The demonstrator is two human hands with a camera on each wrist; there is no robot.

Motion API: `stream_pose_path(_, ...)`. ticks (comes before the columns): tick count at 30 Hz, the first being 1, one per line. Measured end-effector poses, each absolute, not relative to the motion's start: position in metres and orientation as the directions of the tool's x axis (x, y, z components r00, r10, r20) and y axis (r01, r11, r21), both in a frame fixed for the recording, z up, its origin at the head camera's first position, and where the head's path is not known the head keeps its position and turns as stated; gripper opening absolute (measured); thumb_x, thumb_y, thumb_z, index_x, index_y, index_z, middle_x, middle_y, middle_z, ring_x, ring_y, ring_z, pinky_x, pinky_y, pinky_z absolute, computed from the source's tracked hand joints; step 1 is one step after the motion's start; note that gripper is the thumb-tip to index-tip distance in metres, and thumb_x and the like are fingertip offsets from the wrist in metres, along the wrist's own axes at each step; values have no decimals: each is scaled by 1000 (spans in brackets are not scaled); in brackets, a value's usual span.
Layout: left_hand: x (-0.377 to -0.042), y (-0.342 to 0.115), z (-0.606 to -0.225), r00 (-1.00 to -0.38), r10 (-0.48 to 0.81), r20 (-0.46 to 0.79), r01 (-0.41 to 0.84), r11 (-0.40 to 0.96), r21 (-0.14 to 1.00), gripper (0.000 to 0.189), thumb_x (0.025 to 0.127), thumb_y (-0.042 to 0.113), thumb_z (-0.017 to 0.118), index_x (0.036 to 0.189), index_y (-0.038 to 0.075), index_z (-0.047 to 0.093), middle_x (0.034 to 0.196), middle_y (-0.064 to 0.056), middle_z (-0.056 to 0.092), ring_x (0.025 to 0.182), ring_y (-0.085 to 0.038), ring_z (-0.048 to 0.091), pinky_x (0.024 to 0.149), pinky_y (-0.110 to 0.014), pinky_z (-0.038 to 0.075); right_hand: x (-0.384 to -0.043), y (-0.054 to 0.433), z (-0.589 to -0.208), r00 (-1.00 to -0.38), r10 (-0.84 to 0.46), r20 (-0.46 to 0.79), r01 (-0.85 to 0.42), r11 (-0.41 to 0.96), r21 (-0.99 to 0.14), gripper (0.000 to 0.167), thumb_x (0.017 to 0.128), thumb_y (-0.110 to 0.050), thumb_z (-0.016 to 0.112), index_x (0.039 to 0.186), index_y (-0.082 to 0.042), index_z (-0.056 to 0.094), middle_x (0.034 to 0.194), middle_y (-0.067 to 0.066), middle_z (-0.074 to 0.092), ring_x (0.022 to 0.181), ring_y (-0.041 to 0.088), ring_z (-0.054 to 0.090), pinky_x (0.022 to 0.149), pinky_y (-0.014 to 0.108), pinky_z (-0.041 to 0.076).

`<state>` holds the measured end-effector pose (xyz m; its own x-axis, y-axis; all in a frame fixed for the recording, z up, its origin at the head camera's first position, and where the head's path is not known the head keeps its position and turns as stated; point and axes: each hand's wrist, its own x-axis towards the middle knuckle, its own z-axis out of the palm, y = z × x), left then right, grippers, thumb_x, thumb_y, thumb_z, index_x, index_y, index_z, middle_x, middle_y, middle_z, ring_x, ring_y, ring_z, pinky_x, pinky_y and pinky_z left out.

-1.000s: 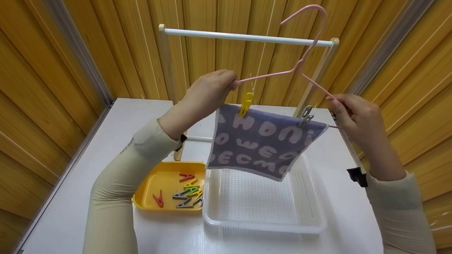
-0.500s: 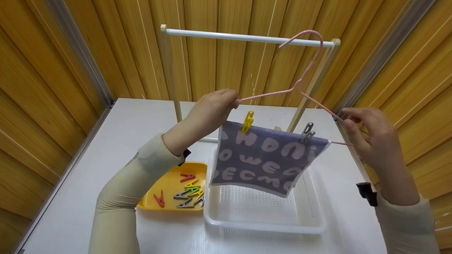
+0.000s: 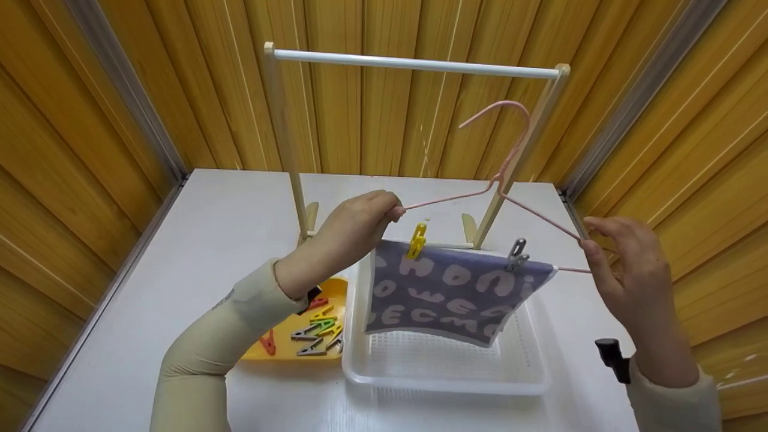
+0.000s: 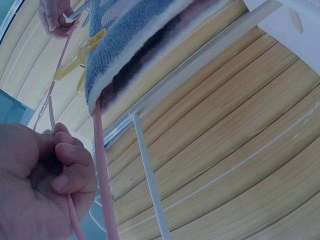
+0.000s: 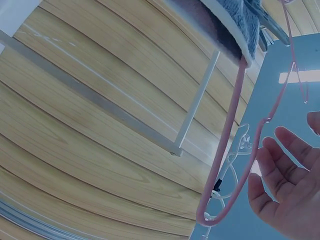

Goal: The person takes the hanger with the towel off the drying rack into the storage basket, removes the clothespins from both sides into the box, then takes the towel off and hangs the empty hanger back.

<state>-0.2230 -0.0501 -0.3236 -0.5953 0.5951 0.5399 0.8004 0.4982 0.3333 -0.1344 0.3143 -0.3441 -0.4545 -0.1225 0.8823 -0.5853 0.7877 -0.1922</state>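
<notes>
In the head view a pink wire hanger [image 3: 499, 180] is held up, its hook pointing upward. A small purple cloth with pale letters [image 3: 450, 294] hangs over its lower bar. One yellow clothespin [image 3: 417, 241] and one grey clothespin [image 3: 517, 254] clip the cloth's top edge. My left hand [image 3: 360, 225] grips the hanger's left arm, fingers curled round the wire in the left wrist view. Beside the hanger's right end is my right hand [image 3: 633, 270]. Its fingers [image 5: 280, 175] are spread loosely and apart from the wire in the right wrist view.
Behind the hanger stands a wooden rack with a white top rail [image 3: 414, 62]. Under the cloth sits a white perforated basket [image 3: 444, 384]. To its left, a yellow tray [image 3: 270, 355] contains several loose clothespins, partly covered by my left forearm.
The hanger and cloth have come down, the hook dropping from above the rail to below it. My left hand has lowered with them; the right hand has loosened its pinch on the wire.
</notes>
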Motion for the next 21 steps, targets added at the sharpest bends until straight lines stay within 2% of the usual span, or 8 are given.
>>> stream_pose_path(3, -219, -54, -333, -592, 591, 549, 803, 492, 337, 16, 104, 15, 55, 100, 1, 63, 90, -12, 69, 79, -23, 65, 79, -40, 61, -131, 314, -352, -472, -131, 872, -581, 790, -196, 63, 105, -51, 50, 109, 10, 68, 96, 28, 65, 106, -2, 51, 102, 6, 35)
stream_pose_path(9, -208, -56, -347, -583, 587, 562, 809, 487, 330, 14, 103, 14, 58, 96, 2, 62, 86, -10, 68, 76, -22, 63, 73, -40, 60, -125, 310, -365, -539, -163, 826, -576, 788, -220, 55, 106, -45, 52, 113, 7, 68, 103, 26, 67, 106, 4, 55, 105, 5, 34)
stream_pose_path(13, -200, -56, -355, -585, 579, 567, 805, 496, 325, 12, 101, 13, 61, 95, 3, 62, 86, -9, 69, 76, -22, 64, 72, -39, 59, -124, 307, -372, -546, -212, 811, -609, 765, -210, 55, 106, -45, 50, 113, 6, 68, 99, 22, 68, 100, 8, 56, 102, 6, 35)
stream_pose_path(16, -195, -56, -360, -592, 578, 561, 801, 495, 336, 12, 100, 14, 62, 95, 3, 62, 87, -9, 70, 77, -21, 66, 72, -38, 60, -122, 305, -376, -540, -248, 804, -626, 757, -187, 58, 107, -48, 47, 112, 6, 68, 93, 18, 68, 93, 12, 57, 95, 8, 39)
stream_pose_path(21, -188, -58, -367, -590, 592, 549, 804, 492, 333, 14, 100, 16, 62, 94, 4, 61, 84, -9, 68, 75, -22, 65, 73, -37, 61, -116, 302, -383, -534, -278, 799, -624, 767, -151, 60, 107, -50, 45, 110, 4, 69, 83, 11, 66, 81, 14, 55, 76, 20, 45)
